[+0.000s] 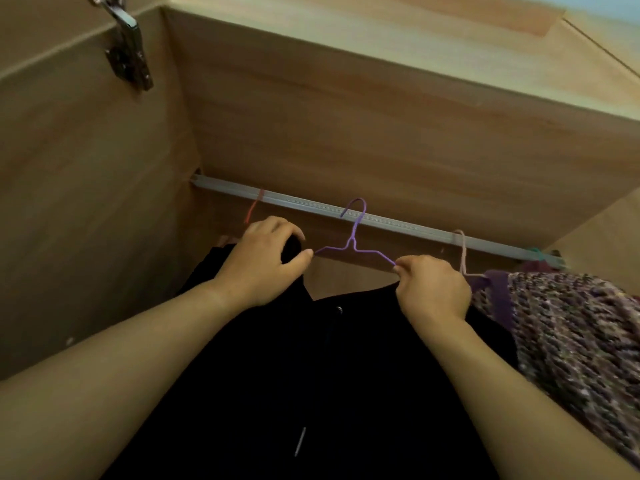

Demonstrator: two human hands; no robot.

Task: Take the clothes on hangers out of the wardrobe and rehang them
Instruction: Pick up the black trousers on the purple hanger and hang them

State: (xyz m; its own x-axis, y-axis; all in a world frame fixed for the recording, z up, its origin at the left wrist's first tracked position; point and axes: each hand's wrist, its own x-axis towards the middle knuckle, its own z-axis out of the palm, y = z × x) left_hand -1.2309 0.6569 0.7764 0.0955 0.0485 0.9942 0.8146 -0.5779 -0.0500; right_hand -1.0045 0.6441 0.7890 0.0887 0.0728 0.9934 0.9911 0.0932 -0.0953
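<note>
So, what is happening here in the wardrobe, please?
A person is working on a black garment that hangs on a purple hanger, whose hook is over the wardrobe rail. The left hand grips the garment's left shoulder, and the right hand pinches the hanger's right arm. A speckled purple knit hangs to the right on another hanger.

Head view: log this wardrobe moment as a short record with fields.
rail: grey rail across the wardrobe
purple hanger: hook over the rail
black garment: on the purple hanger
left hand: gripping the garment's left shoulder
right hand: pinching the hanger's right arm
neighbours: knitted purple garment to the right, orange hanger hook to the left
</note>
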